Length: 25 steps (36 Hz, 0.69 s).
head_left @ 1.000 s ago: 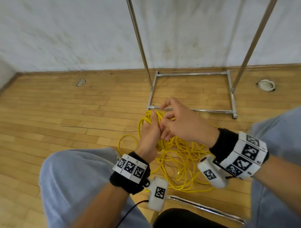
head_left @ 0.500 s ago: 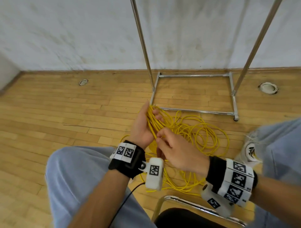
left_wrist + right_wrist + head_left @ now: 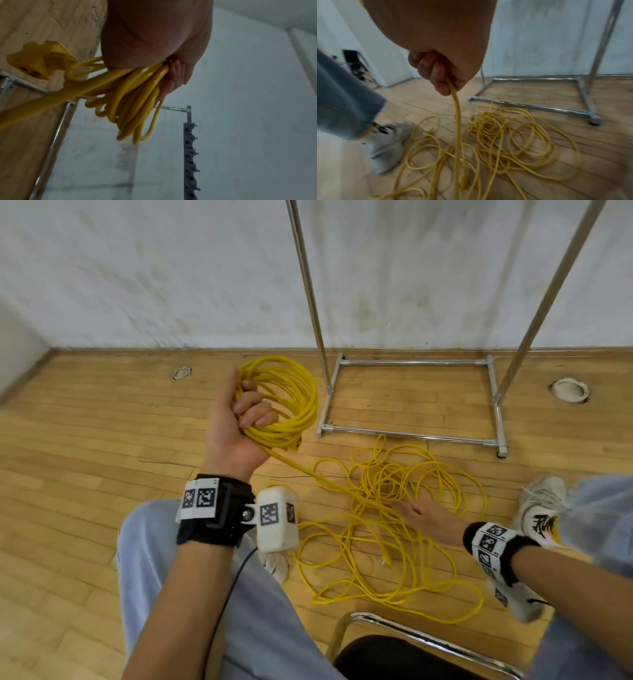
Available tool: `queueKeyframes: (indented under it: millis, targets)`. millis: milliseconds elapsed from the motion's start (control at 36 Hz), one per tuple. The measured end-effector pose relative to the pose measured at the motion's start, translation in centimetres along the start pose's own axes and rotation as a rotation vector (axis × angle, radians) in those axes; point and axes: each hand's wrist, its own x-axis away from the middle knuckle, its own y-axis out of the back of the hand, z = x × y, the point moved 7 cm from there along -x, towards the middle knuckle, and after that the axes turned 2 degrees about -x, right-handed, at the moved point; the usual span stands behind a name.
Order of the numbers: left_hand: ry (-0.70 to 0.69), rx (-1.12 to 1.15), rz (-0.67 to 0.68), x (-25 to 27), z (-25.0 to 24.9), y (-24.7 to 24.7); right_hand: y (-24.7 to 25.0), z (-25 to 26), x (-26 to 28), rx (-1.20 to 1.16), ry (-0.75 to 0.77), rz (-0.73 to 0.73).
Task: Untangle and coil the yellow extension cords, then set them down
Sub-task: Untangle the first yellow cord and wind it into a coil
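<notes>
Several loops of yellow cord form a coil (image 3: 284,402) that our left hand (image 3: 233,422) holds raised, fingers (image 3: 173,79) curled round the strands; its socket end (image 3: 37,60) hangs beside our palm; one strand (image 3: 456,121) runs down to our right hand (image 3: 424,517), which pinches it low over the loose tangle (image 3: 394,529) on the wooden floor (image 3: 85,457), near the metal rack (image 3: 411,433).
</notes>
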Motion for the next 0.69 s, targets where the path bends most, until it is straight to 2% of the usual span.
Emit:
queueKeyframes:
  millis: [83,194,306,389,472,556,694]
  targets:
    - [0.006,-0.063,0.045,0.0,-1.0,0.1,1.8,-1.2,-0.2,0.004,-0.073,-0.14]
    - [0.025,-0.246,-0.009,0.3,-0.5,0.5,3.5,-0.3,-1.3,-0.023,-0.081,-0.298]
    - [0.037,-0.522,-0.047,0.7,0.4,0.5,5.4,0.8,-2.0,-0.124,-0.108,-0.436]
    - [0.038,-0.728,-0.07,0.9,1.3,0.4,7.5,1.8,-2.5,-0.309,-0.135,-0.533]
    - [0.065,-0.876,-0.119,1.0,2.4,0.9,9.2,2.7,-3.0,-0.513,-0.162,-0.545]
    - [0.088,-1.011,-0.157,0.9,3.5,1.2,10.6,4.9,-2.9,-0.842,-0.121,-0.517]
    - [0.171,-1.032,-0.112,0.9,5.5,0.6,12.9,7.9,-2.0,-1.158,-0.054,-0.449]
